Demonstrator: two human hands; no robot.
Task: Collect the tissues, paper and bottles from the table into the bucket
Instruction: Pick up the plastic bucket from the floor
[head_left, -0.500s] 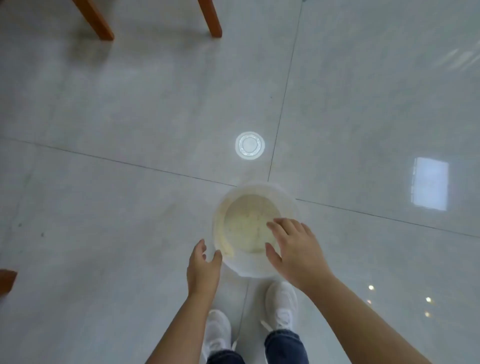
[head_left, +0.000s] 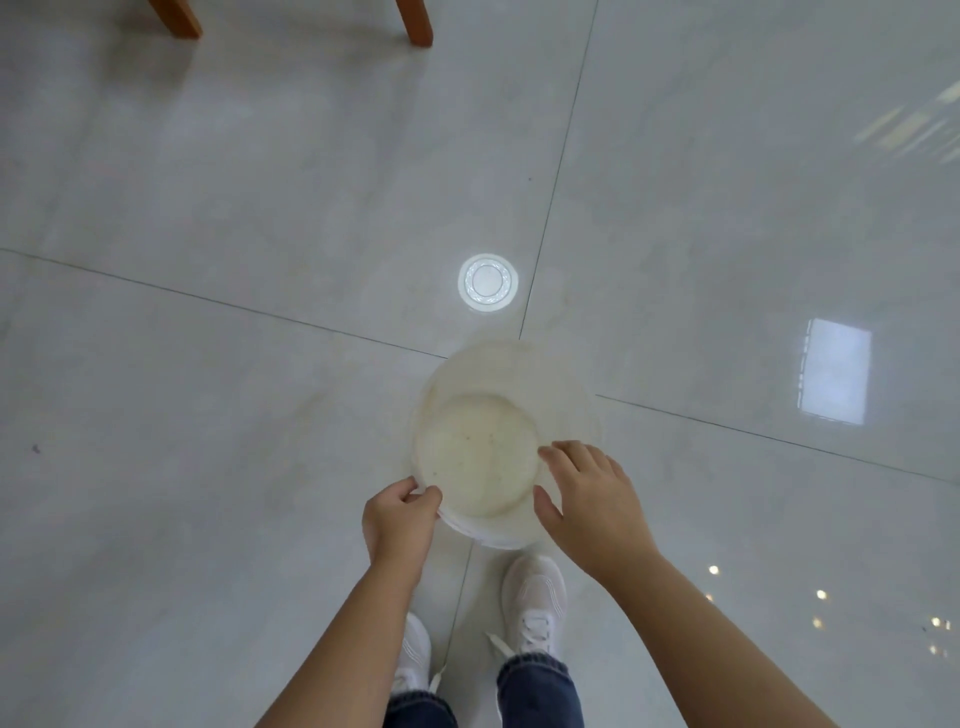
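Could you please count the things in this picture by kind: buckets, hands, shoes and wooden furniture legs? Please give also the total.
Buckets: 1, the bucket
Hands: 2, left hand and right hand
White shoes: 2, left shoe and right shoe
Wooden legs: 2, first wooden leg and second wooden leg
Total: 7

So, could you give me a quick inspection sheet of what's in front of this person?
Surface: glossy pale tiled floor with light reflections; no table top in view.
Job's things: translucent bucket stands on the floor and looks empty; tissues, paper, bottles: nothing seen.
Clutter: nothing seen.
Grippers: left hand grips the bucket's near rim; right hand lies over its right rim, grip unclear.
Cables: nothing seen.
Surroundings: wooden legs at the top edge; white shoes just below the bucket.
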